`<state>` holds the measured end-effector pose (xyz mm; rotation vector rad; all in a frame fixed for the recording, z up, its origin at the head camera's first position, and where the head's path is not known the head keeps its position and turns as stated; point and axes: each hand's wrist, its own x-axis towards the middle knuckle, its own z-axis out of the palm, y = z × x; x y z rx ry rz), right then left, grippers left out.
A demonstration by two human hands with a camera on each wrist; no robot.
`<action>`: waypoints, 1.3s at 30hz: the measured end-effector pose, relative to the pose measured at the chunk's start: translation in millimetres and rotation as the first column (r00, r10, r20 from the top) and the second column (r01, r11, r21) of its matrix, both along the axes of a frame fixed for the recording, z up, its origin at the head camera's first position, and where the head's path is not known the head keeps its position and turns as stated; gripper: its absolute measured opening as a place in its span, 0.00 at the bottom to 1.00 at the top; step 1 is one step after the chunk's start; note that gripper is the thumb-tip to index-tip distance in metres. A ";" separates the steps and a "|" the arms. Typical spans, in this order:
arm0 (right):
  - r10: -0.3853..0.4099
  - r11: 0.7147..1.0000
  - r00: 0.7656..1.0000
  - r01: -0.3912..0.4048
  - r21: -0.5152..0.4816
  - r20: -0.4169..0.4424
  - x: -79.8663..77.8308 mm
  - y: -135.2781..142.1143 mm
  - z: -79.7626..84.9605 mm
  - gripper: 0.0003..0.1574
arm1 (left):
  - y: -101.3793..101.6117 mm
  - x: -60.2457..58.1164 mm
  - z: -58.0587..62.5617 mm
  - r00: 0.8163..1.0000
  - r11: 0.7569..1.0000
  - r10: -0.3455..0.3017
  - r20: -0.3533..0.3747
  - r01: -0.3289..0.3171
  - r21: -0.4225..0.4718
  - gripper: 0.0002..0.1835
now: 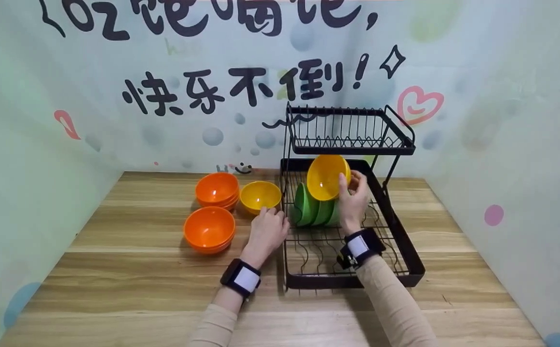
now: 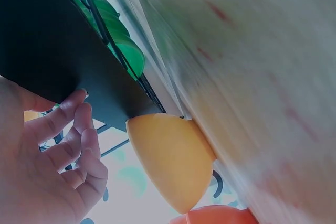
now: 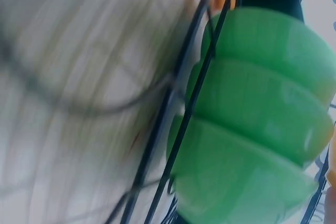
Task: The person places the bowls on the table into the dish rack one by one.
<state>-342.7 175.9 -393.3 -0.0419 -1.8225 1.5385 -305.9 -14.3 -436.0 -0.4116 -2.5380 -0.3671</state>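
My right hand (image 1: 354, 202) holds a yellow bowl (image 1: 325, 178) by its right rim, thumb at the inner side. The bowl is tilted with its hollow facing forward, over the lower tier of a black dish rack (image 1: 352, 282). Several green bowls (image 1: 308, 207) stand on edge in that tier, just below and left of the hand; they fill much of the right wrist view (image 3: 252, 98). My left hand (image 1: 267, 231), fingers loosely bent, is at the rack's left wall (image 2: 105, 87). Another yellow bowl (image 1: 260, 196) sits upright on the table just beyond its fingertips.
Two stacks of orange bowls, a rear stack (image 1: 217, 189) and a front stack (image 1: 210, 229), stand left of the yellow bowl on the wooden table (image 1: 130, 289). The rack's upper tier (image 1: 352, 149) overhangs the back of the lower one. A printed wall cloth (image 1: 202, 144) closes off the back.
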 end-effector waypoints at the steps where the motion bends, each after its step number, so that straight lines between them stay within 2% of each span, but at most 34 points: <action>1: -0.005 1.000 1.000 0.005 0.005 -0.001 -0.5 2.7 -0.2 0.26 | 0.0 0.0 -0.3 1.000 1.000 0.002 -0.004 -0.002 0.000 0.13; 8: -0.066 0.997 0.998 0.066 0.025 -0.020 -3.0 24.1 1.3 0.26 | 0.7 0.7 0.5 1.000 1.000 -0.009 0.002 0.009 0.009 0.14; 13: -0.105 0.995 0.994 0.105 0.003 -0.021 -3.0 36.8 1.7 0.26 | 1.2 0.3 1.7 1.000 1.000 -0.015 0.004 0.015 0.009 0.13; 16: -0.117 0.993 0.993 0.117 -0.025 -0.016 4.4 38.0 8.1 0.25 | 1.4 -0.7 1.5 1.000 1.000 -0.020 0.006 0.020 0.010 0.13; 20: -0.143 0.989 0.989 0.142 -0.046 -0.023 2.4 43.2 7.0 0.27 | 1.5 -1.1 1.2 1.000 1.000 -0.016 0.014 0.016 0.012 0.13; 22: -0.164 0.986 0.986 0.161 -0.051 -0.040 -6.1 49.1 -0.1 0.28 | 1.4 -0.9 1.5 1.000 1.000 -0.015 0.021 0.015 0.015 0.13; 29: -0.236 0.971 0.970 0.233 -0.060 -0.049 -7.4 51.4 -0.7 0.32 | 1.3 0.3 1.7 0.999 0.999 -0.020 0.029 0.019 0.026 0.12; 35: -0.288 0.957 0.958 0.287 -0.037 -0.004 -8.5 51.4 -1.6 0.34 | 1.1 0.4 0.3 1.000 1.000 -0.015 0.019 0.015 0.028 0.12; 39: -0.313 0.949 0.950 0.312 0.034 0.012 -10.0 51.4 -3.8 0.34 | 0.9 0.1 -0.5 0.999 1.000 -0.009 0.037 0.008 0.028 0.12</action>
